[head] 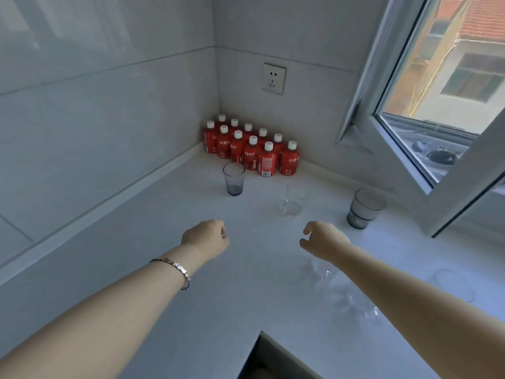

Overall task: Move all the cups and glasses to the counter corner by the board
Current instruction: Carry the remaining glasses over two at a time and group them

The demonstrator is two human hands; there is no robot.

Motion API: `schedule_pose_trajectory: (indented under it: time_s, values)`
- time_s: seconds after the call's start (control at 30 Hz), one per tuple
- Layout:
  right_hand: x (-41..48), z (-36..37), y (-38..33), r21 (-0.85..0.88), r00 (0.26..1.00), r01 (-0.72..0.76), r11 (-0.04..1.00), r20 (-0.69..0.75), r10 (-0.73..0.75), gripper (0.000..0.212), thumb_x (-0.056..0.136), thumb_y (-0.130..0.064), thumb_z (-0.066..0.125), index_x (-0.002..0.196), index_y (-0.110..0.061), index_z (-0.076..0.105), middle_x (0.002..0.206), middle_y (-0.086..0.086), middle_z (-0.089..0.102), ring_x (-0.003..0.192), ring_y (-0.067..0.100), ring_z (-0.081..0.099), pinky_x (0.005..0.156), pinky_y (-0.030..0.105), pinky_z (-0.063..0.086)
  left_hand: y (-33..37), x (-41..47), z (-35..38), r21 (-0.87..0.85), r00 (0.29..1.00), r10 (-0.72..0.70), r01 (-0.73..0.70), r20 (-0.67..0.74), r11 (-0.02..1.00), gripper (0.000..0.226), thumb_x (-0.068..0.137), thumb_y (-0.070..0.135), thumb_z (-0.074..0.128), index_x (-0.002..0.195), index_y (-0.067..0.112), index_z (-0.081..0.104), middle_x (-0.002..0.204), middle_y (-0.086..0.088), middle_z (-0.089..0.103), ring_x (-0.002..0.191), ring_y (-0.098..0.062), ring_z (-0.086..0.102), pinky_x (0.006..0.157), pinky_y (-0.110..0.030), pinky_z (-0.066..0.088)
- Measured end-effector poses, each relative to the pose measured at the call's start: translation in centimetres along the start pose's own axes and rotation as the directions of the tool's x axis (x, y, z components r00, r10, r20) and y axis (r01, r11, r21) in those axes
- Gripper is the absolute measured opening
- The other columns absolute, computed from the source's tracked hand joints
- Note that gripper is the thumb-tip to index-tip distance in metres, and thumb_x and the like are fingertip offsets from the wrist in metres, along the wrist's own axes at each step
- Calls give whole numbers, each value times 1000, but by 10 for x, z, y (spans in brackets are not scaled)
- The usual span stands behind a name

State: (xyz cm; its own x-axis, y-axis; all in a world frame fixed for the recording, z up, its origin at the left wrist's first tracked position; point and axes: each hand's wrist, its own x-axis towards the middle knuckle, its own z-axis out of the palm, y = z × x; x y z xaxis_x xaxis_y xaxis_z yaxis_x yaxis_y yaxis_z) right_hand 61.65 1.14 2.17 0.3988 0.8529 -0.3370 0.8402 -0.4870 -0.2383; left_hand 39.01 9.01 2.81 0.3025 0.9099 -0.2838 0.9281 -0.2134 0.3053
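Observation:
A tall grey-tinted glass (234, 178) stands upright on the white counter (169, 269), just in front of the bottles. To its right stands a clear stemmed glass (291, 199), hard to see. A stack of short grey tumblers (364, 208) stands near the window. Under my right forearm lie clear glasses (323, 272), partly hidden, and another clear glass (451, 283) stands further right. My left hand (205, 237) hovers over the counter with fingers curled in and nothing in it. Beside it, my right hand (323, 242) has its fingers apart and holds nothing.
Several red bottles with white caps (252, 149) fill the far corner. A wall socket (273, 78) is above them. An open window frame (404, 149) juts over the counter's right side. A dark opening (262, 359) cuts into the counter's near edge.

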Motion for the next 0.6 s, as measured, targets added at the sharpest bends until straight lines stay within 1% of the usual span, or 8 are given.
schedule_pose_trajectory:
  time_s: [0.1, 0.17, 0.27, 0.33, 0.43, 0.5, 0.53, 0.6]
  values:
    - [50, -6, -6, -13, 999, -32, 999, -15, 32, 42, 90, -31, 51, 127, -13, 51, 121, 6, 60, 104, 24, 62, 71, 27, 47, 10, 55, 0, 6, 1000, 7, -7, 23, 1000, 26, 91, 23, 44, 111, 15, 59, 122, -3, 62, 111, -26, 58, 89, -31, 45]
    - [89, -11, -14, 12, 996, -75, 997, -39, 75, 44, 87, -34, 52, 125, -11, 50, 122, 8, 57, 104, 26, 61, 76, 31, 51, 14, 93, -1, 2, 1000, 3, -4, 30, 1000, 26, 91, 24, 44, 112, 15, 58, 123, -4, 62, 112, -27, 57, 89, -30, 45]
    - [143, -17, -25, 88, 981, -181, 979, -56, 187, 65, 83, -45, 59, 133, -8, 39, 131, 11, 45, 118, 30, 51, 89, 40, 49, 13, 139, -3, 20, 999, -10, 9, 49, 1000, 30, 92, 26, 44, 118, 13, 54, 127, -4, 59, 115, -27, 56, 90, -31, 44]
    - [176, -20, -30, 127, 963, -253, 959, -57, 262, 80, 79, -51, 66, 136, -8, 30, 134, 13, 39, 122, 32, 46, 91, 41, 47, 9, 167, -4, 44, 999, -25, 23, 41, 999, 33, 92, 27, 45, 120, 11, 51, 127, -6, 58, 115, -28, 56, 90, -33, 45]
    - [216, -16, -32, 188, 940, -329, 926, -30, 340, 92, 72, -53, 72, 137, -8, 26, 133, 16, 39, 121, 34, 49, 91, 40, 47, 1, 200, -6, 55, 997, -69, 66, 40, 996, 36, 91, 30, 49, 118, 7, 45, 128, -10, 52, 114, -31, 55, 87, -37, 46]
    - [233, -10, -29, 219, 934, -351, 910, 8, 358, 83, 72, -50, 73, 131, -7, 33, 131, 17, 43, 116, 33, 53, 81, 36, 47, -2, 219, -7, 30, 996, -75, 74, 42, 997, 50, 89, 33, 53, 129, 8, 36, 135, -11, 43, 116, -33, 55, 86, -38, 46]
    - [239, -7, -28, 217, 933, -357, 909, 24, 360, 76, 73, -48, 73, 127, -7, 38, 129, 16, 45, 113, 32, 55, 75, 33, 46, -3, 229, -8, 2, 997, -67, 67, 37, 998, 62, 88, 34, 56, 137, 9, 28, 140, -11, 38, 119, -32, 53, 88, -38, 46]
    - [245, -2, -23, 187, 936, -351, 918, 48, 348, 70, 72, -45, 73, 124, -9, 42, 127, 15, 47, 108, 30, 57, 70, 29, 41, -5, 249, -9, -72, 999, -41, 41, 9, 997, 84, 83, 39, 62, 146, 12, 13, 148, -9, 27, 127, -30, 48, 93, -39, 45]
